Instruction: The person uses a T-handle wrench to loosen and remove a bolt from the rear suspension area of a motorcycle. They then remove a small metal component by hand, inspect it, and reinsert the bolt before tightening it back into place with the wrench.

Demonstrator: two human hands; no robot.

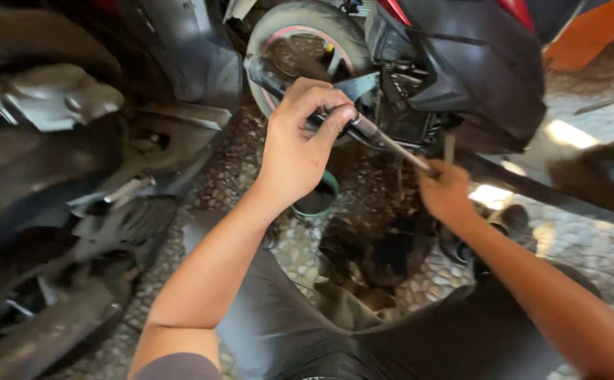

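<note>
My left hand (298, 141) grips the dark handle of a long metal wrench (384, 141), raised in front of a scooter's front wheel (307, 35). The tool's shaft slants down to the right, where my right hand (446, 191) closes around its lower end under the scooter's black body panel (476, 63). The tip of the tool is hidden by my right hand. I crouch over the spot, my knees in dark trousers (307, 331) low in the view.
A green-rimmed round pan (317, 200) with dark liquid sits on the pebbled floor (588, 246) below my left hand. A second scooter's dark body and footrest (75, 211) fill the left side. An orange panel (595, 28) shows at top right.
</note>
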